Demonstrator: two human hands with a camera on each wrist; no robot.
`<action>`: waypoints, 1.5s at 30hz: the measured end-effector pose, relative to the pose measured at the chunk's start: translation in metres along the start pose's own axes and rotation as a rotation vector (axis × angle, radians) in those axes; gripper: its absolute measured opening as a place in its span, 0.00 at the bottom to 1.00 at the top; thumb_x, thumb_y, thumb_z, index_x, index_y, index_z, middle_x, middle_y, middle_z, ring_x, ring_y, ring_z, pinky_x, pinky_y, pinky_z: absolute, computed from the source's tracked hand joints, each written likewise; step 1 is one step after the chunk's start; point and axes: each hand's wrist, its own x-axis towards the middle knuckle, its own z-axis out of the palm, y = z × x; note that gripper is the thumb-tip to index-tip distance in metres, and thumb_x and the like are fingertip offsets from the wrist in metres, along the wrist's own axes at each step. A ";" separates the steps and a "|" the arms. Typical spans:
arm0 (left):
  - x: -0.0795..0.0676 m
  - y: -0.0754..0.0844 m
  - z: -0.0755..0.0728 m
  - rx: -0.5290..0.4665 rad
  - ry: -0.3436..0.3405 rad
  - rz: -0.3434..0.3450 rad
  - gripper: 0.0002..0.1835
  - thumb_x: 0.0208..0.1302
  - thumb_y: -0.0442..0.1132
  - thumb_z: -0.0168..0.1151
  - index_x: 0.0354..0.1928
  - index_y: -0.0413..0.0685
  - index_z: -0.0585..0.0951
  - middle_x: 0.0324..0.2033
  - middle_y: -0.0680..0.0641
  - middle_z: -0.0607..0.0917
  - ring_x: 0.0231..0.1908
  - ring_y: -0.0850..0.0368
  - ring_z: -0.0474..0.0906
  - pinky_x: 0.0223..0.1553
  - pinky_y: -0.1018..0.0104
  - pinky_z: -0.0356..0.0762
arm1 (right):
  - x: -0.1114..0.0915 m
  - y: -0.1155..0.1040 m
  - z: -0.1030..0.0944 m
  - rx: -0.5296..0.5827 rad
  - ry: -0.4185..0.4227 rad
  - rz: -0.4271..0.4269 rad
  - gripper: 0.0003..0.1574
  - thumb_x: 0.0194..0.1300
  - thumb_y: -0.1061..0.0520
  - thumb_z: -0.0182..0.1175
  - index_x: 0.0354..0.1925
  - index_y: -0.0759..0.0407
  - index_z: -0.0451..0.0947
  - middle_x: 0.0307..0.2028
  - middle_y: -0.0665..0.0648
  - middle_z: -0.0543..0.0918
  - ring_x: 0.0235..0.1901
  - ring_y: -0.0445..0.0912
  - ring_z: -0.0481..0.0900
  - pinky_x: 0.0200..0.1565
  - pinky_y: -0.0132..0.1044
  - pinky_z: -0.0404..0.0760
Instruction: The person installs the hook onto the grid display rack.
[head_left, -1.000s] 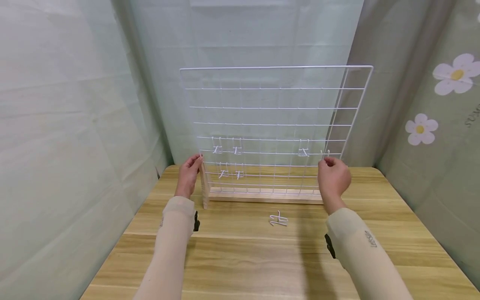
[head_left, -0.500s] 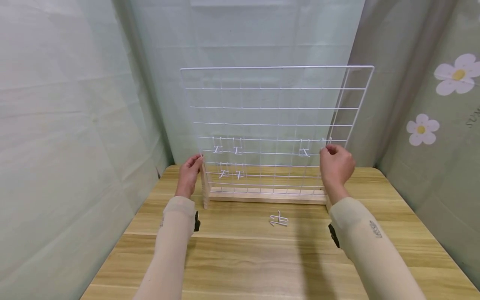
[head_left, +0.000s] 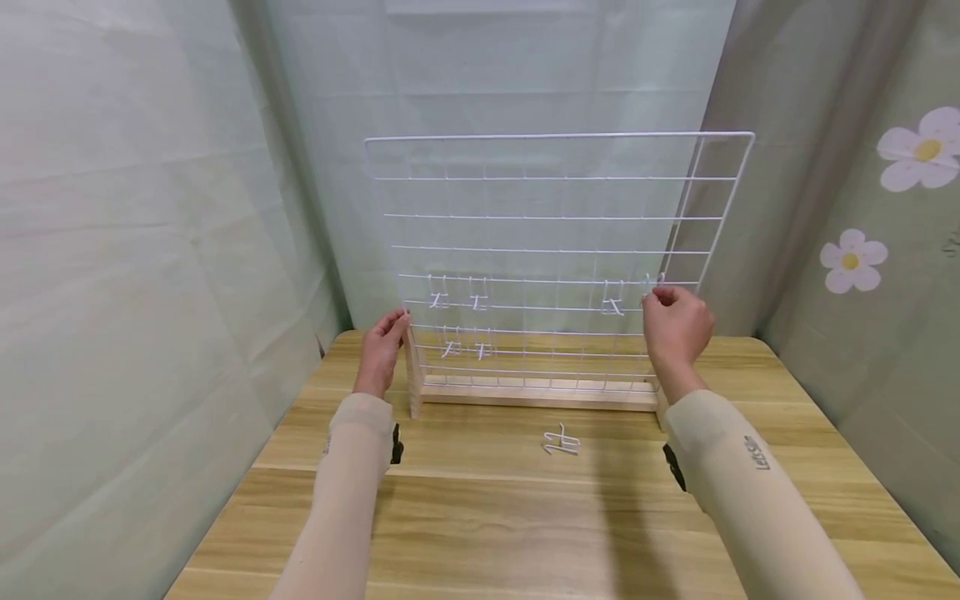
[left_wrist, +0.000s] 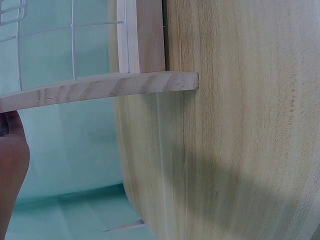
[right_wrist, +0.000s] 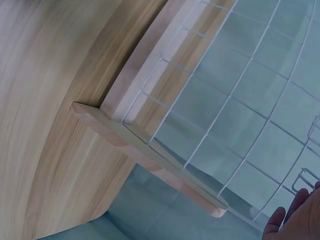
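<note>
A white wire grid rack [head_left: 558,135] stands upright on a pale wooden base [head_left: 536,394]. My left hand [head_left: 381,350] pinches the rack's left edge at the top of the wooden side post [left_wrist: 100,89]. At the right side of the grid, my right hand [head_left: 678,329] pinches a white double wire hook [head_left: 654,281], its two bent ends right at a horizontal wire. The fingers hide its lower part in the head view. Left of it hangs another wire hook [head_left: 612,302]. Several more hooks [head_left: 478,300] hang in two rows at the left.
One loose wire hook [head_left: 562,442] lies on the wooden table [head_left: 480,525] in front of the base. Pale green cloth [head_left: 150,250] surrounds the table at the back and sides, with white flowers [head_left: 853,261] printed at the right.
My right hand has risen with the wire hook, bringing its bent ends up to a higher horizontal wire. The left hand has stayed at the rack's left edge.
</note>
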 end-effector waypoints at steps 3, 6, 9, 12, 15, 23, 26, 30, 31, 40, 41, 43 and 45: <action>0.000 0.000 0.001 0.003 0.000 -0.005 0.24 0.74 0.46 0.57 0.64 0.41 0.74 0.65 0.44 0.74 0.62 0.53 0.69 0.67 0.61 0.63 | -0.001 0.002 0.000 0.005 -0.019 0.005 0.19 0.70 0.53 0.57 0.50 0.63 0.84 0.47 0.63 0.86 0.47 0.56 0.80 0.54 0.48 0.75; -0.001 0.000 0.001 -0.010 -0.006 -0.002 0.24 0.73 0.46 0.57 0.64 0.40 0.74 0.66 0.43 0.73 0.63 0.53 0.69 0.67 0.62 0.63 | -0.003 0.005 0.001 0.014 -0.047 0.019 0.19 0.71 0.53 0.56 0.51 0.63 0.83 0.48 0.63 0.85 0.48 0.56 0.79 0.54 0.47 0.77; -0.009 0.012 0.003 -0.013 -0.022 -0.013 0.23 0.74 0.44 0.56 0.64 0.38 0.74 0.66 0.42 0.73 0.63 0.53 0.69 0.67 0.61 0.63 | -0.003 0.009 0.003 0.018 -0.055 0.022 0.19 0.70 0.53 0.56 0.51 0.63 0.83 0.48 0.63 0.85 0.48 0.56 0.79 0.55 0.47 0.76; -0.017 0.022 0.005 -0.013 -0.030 -0.030 0.22 0.75 0.41 0.55 0.64 0.37 0.73 0.66 0.42 0.73 0.63 0.52 0.69 0.68 0.60 0.62 | -0.004 0.013 0.007 0.023 -0.041 0.010 0.19 0.69 0.54 0.57 0.51 0.63 0.83 0.47 0.62 0.86 0.48 0.56 0.80 0.55 0.48 0.74; -0.012 0.016 0.004 -0.024 -0.019 -0.033 0.22 0.75 0.41 0.55 0.65 0.37 0.72 0.66 0.42 0.73 0.64 0.51 0.68 0.68 0.60 0.62 | -0.006 0.018 0.012 0.036 -0.015 -0.008 0.18 0.68 0.55 0.58 0.51 0.62 0.83 0.47 0.62 0.86 0.47 0.55 0.82 0.55 0.48 0.73; 0.000 -0.002 0.001 -0.025 0.002 0.009 0.22 0.74 0.44 0.57 0.63 0.38 0.74 0.64 0.44 0.75 0.61 0.54 0.70 0.67 0.62 0.64 | -0.017 0.037 0.018 0.032 0.011 -0.038 0.15 0.67 0.57 0.58 0.44 0.66 0.84 0.41 0.65 0.86 0.43 0.59 0.80 0.50 0.51 0.72; -0.001 -0.002 0.001 -0.026 0.005 0.018 0.22 0.74 0.44 0.57 0.62 0.38 0.74 0.64 0.43 0.75 0.61 0.54 0.71 0.67 0.61 0.64 | -0.021 0.045 0.020 0.020 0.004 -0.042 0.14 0.66 0.57 0.58 0.42 0.66 0.85 0.39 0.66 0.86 0.43 0.58 0.79 0.49 0.51 0.72; -0.003 0.003 0.002 -0.025 -0.001 0.006 0.22 0.74 0.44 0.57 0.63 0.38 0.74 0.65 0.42 0.74 0.60 0.55 0.71 0.67 0.61 0.64 | -0.025 0.051 0.023 0.009 -0.036 -0.019 0.15 0.68 0.56 0.58 0.44 0.65 0.84 0.40 0.65 0.85 0.43 0.58 0.79 0.50 0.52 0.72; -0.004 0.005 0.002 -0.027 -0.004 0.001 0.22 0.74 0.43 0.56 0.63 0.37 0.74 0.65 0.41 0.74 0.61 0.54 0.71 0.67 0.60 0.63 | -0.026 0.053 0.023 0.005 -0.040 -0.015 0.16 0.68 0.55 0.58 0.44 0.65 0.84 0.40 0.65 0.85 0.42 0.59 0.80 0.50 0.52 0.72; -0.021 0.029 0.006 -0.010 -0.029 -0.032 0.22 0.75 0.39 0.54 0.65 0.34 0.72 0.67 0.38 0.70 0.63 0.50 0.68 0.68 0.59 0.62 | -0.038 0.068 0.029 -0.031 -0.059 -0.003 0.15 0.65 0.55 0.59 0.41 0.63 0.86 0.39 0.64 0.87 0.40 0.59 0.81 0.45 0.54 0.73; -0.022 0.029 0.006 -0.007 -0.029 -0.033 0.22 0.75 0.39 0.54 0.65 0.34 0.72 0.67 0.38 0.71 0.63 0.50 0.68 0.68 0.58 0.62 | -0.039 0.070 0.030 -0.034 -0.068 0.001 0.15 0.66 0.55 0.59 0.41 0.63 0.86 0.38 0.63 0.87 0.40 0.59 0.81 0.45 0.53 0.73; -0.021 0.029 0.006 -0.009 -0.027 -0.032 0.22 0.75 0.39 0.54 0.65 0.34 0.72 0.67 0.38 0.71 0.63 0.50 0.68 0.68 0.58 0.62 | -0.042 0.074 0.031 -0.035 -0.088 0.004 0.14 0.66 0.54 0.59 0.41 0.62 0.86 0.38 0.63 0.87 0.40 0.58 0.80 0.45 0.53 0.73; -0.019 0.026 0.005 -0.014 -0.024 -0.031 0.22 0.75 0.39 0.55 0.64 0.35 0.72 0.67 0.38 0.71 0.62 0.50 0.69 0.68 0.58 0.62 | -0.045 0.077 0.032 -0.038 -0.106 -0.001 0.14 0.66 0.54 0.59 0.41 0.63 0.86 0.38 0.63 0.86 0.39 0.58 0.80 0.44 0.53 0.73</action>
